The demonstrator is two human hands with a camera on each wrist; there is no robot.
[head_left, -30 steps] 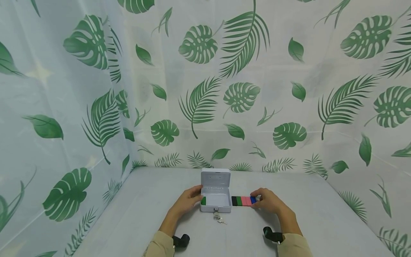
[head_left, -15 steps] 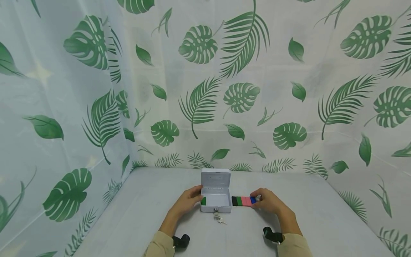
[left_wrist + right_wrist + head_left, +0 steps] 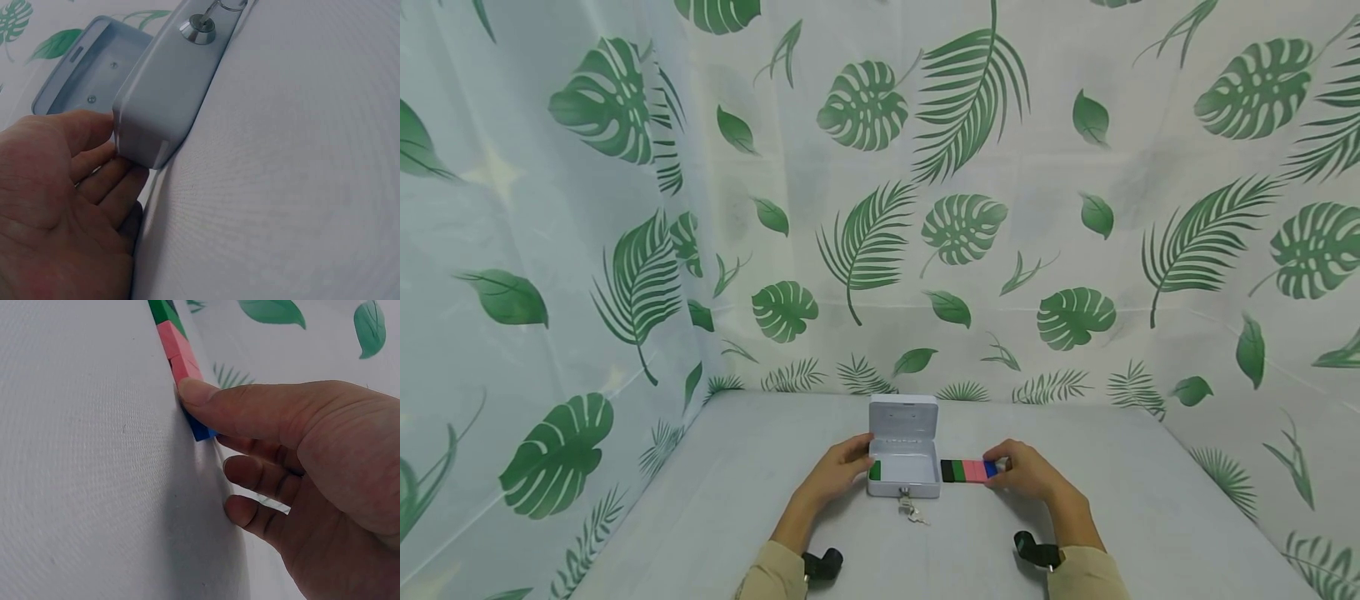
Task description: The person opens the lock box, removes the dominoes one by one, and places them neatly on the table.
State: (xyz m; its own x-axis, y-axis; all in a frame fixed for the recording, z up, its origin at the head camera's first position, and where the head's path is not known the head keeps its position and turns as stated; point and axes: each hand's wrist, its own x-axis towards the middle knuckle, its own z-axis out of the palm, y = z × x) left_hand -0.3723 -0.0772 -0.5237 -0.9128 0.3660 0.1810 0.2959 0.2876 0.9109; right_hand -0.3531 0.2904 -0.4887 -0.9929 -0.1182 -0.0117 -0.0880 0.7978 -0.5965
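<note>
A small grey-white metal cash box stands on the table with its lid raised. Inside, along the left wall, sits a green block. My left hand holds the box's left side, thumb at the rim and fingers against the outer wall. A row of blocks runs out from the box's right side: a black block, a green block, pink blocks and a blue block at the outer end. With thumb and fingers, my right hand pinches that blue block, partly covering it.
Keys on a ring hang from the lock at the box's front and lie over the white tablecloth. Behind the table hangs a leaf-patterned curtain, with another along the left side.
</note>
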